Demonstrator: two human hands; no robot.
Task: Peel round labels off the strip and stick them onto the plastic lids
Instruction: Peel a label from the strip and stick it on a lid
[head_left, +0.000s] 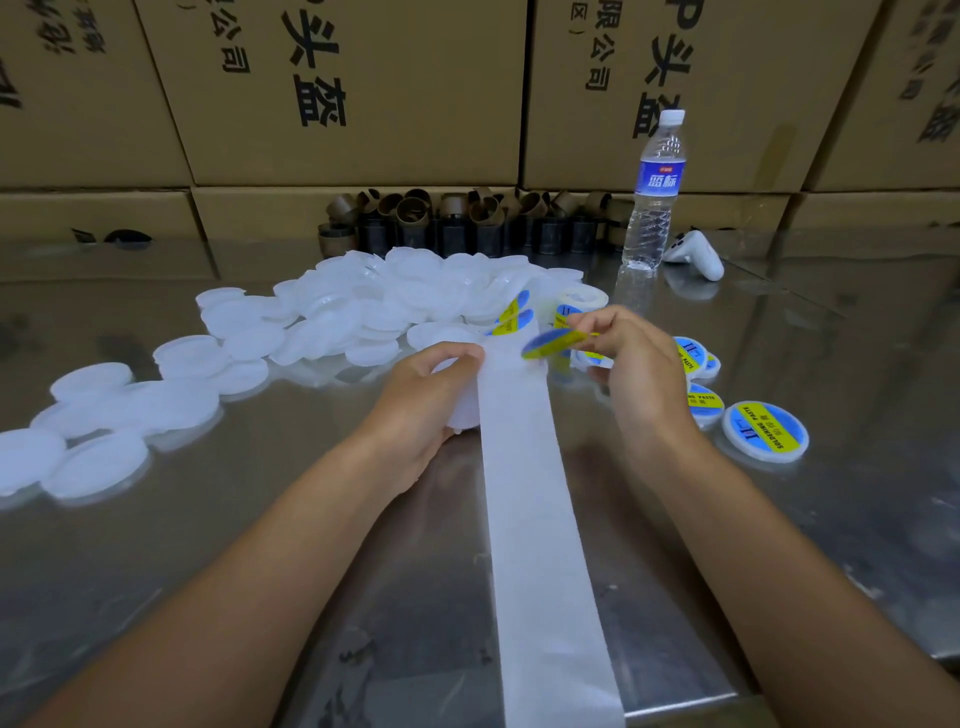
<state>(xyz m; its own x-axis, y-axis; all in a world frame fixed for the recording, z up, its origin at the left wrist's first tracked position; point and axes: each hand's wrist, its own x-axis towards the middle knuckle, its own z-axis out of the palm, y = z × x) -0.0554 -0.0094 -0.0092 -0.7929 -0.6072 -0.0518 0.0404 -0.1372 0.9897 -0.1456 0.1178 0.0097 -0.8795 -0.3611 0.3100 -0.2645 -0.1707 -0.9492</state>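
In the head view, above the middle of the steel table, the left hand curls round a bare lid, fingertips at the left edge of the strip; the right hand pinches a round label, tilted almost edge-on, just right of that lid; the hands are near, not touching. The strip's long axis runs from the body toward the roll, passing between label and lid; so the label must likely cross leftward over it. A heap of bare lids lies far-left, labelled lids right, a bottle behind; none blocks.
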